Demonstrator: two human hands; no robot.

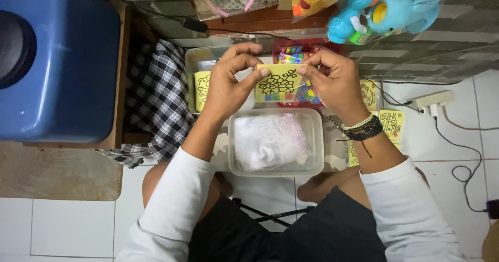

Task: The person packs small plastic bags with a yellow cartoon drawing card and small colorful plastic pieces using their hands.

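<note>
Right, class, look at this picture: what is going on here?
A person sits on a tiled floor, holding a yellow card with a black outline drawing between the left hand and right hand. Below the hands stands a clear plastic tub of small clear bags. More yellow cards lie to the right.

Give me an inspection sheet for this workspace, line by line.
Surface: white tiled floor; the person sits on it.
Job's things: yellow card with black outline drawing, held up by both hands; clear tub of plastic bags below it.
Clutter: more yellow cards, red tray of coloured bits, checked cloth.
Grippers: left hand and right hand each pinch a card edge.
Cables: black cord from white power strip.
Surroundings: blue container, bagged toys.
</note>
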